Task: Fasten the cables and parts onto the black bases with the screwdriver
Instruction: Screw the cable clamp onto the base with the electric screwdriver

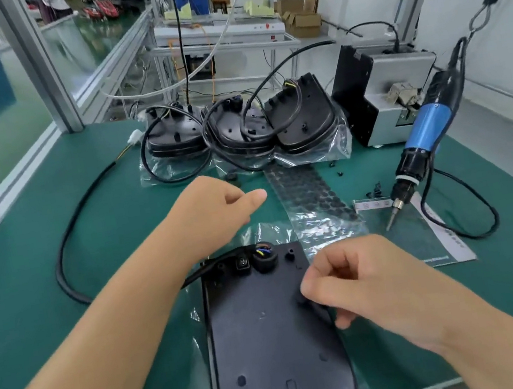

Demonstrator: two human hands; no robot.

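A black base (pixel 264 337) lies flat in front of me on clear plastic wrap, with a cable grommet and coloured wires (pixel 263 255) at its far end. Its thick black cable (pixel 76 229) loops away to the left. My left hand (pixel 214 211) hovers beyond the base with fingers curled and thumb out, holding nothing that I can see. My right hand (pixel 359 282) rests on the base's right edge, its fingers curled onto a small black part (pixel 302 304). The blue electric screwdriver (pixel 421 141) hangs at the right, its tip near the mat.
Three more black bases (pixel 238 130) with cables stand in plastic bags at the back. A sheet of black round pads (pixel 308 189) lies between them and me. A grey and black screw feeder (pixel 377 97) stands at back right, a paper leaflet (pixel 436 233) under the screwdriver cord.
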